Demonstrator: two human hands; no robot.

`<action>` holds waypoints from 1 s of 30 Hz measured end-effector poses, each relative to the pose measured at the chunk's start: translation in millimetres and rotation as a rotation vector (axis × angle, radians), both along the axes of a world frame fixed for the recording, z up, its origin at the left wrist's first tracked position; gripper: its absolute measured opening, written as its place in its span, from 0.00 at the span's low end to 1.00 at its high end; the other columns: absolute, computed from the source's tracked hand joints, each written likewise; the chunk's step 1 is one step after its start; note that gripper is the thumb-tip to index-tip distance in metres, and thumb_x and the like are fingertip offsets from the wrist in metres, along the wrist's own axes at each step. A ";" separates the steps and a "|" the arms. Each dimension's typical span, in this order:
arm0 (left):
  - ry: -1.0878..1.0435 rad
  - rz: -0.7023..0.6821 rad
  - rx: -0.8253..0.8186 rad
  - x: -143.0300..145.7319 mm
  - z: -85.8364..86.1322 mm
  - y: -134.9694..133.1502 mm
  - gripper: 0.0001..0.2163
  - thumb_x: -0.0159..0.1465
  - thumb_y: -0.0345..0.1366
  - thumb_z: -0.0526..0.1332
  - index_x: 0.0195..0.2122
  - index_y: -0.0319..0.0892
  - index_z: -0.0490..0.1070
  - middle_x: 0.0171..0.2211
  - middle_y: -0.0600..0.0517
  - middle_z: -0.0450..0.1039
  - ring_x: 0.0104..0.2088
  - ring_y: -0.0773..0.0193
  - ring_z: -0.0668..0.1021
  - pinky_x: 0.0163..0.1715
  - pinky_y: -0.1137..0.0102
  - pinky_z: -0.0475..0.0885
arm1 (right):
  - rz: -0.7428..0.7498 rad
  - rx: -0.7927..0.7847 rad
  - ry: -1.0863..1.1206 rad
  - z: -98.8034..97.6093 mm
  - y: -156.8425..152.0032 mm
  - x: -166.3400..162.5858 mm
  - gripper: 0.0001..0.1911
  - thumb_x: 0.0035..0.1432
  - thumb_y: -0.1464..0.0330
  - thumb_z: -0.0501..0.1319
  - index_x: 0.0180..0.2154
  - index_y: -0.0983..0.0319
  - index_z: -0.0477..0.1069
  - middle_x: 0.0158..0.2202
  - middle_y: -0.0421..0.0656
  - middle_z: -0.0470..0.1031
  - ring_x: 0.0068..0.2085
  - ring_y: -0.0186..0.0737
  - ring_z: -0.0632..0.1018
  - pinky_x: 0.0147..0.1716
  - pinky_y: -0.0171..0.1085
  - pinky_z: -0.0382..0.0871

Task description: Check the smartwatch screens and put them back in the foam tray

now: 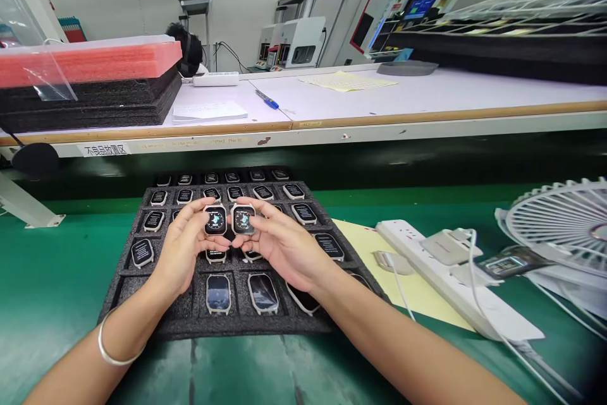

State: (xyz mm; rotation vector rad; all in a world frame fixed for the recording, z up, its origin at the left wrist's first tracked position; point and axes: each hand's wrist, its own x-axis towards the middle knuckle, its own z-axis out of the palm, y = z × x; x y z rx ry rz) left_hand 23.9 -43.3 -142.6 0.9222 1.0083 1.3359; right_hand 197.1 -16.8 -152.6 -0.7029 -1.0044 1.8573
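Observation:
A black foam tray (pixel 124 280) lies on the green mat, its pockets filled with several smartwatch bodies. My left hand (pixel 183 247) pinches one watch body (pixel 215 220) with a lit screen, held just above the tray's middle. My right hand (pixel 279 242) grips a second lit watch body (pixel 243 220) right beside the first; the two nearly touch. Both hands hover over the tray and hide some of its pockets. Watches in the nearest row, such as one (pixel 218 293), lie face up with dark screens.
A white power strip (pixel 455 278) with plugs and cables runs along the right, lying over a yellow sheet (pixel 365 247). A white fan (pixel 564 218) sits at far right. Behind, a raised white bench (pixel 427 98) carries foam sheets (pixel 90 86), papers and a blue pen (pixel 266 99).

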 end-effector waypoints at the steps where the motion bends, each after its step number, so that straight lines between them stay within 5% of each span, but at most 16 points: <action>1: 0.007 -0.002 0.002 -0.1 -0.3 0.4 0.19 0.58 0.41 0.65 0.50 0.40 0.68 0.34 0.51 0.77 0.26 0.64 0.81 0.29 0.69 0.79 | -0.003 0.018 -0.014 -0.4 -0.3 0.0 0.23 0.52 0.67 0.68 0.50 0.58 0.69 0.35 0.40 0.76 0.32 0.37 0.78 0.34 0.36 0.69; 9: 0.068 -0.028 0.014 -0.1 -2.3 -0.7 0.16 0.54 0.35 0.65 0.44 0.41 0.68 0.33 0.55 0.76 0.25 0.64 0.82 0.28 0.71 0.80 | -0.014 0.158 -0.095 -3.9 -0.1 -0.2 0.19 0.52 0.70 0.66 0.47 0.59 0.68 0.32 0.37 0.74 0.29 0.34 0.76 0.33 0.36 0.67; 30: 0.086 -0.048 0.041 1.2 -2.3 -1.1 0.15 0.54 0.33 0.65 0.43 0.41 0.68 0.38 0.54 0.74 0.25 0.64 0.82 0.28 0.71 0.81 | -0.034 0.193 -0.114 -3.2 -0.9 -1.3 0.20 0.52 0.67 0.68 0.47 0.59 0.69 0.33 0.37 0.75 0.28 0.34 0.76 0.33 0.37 0.68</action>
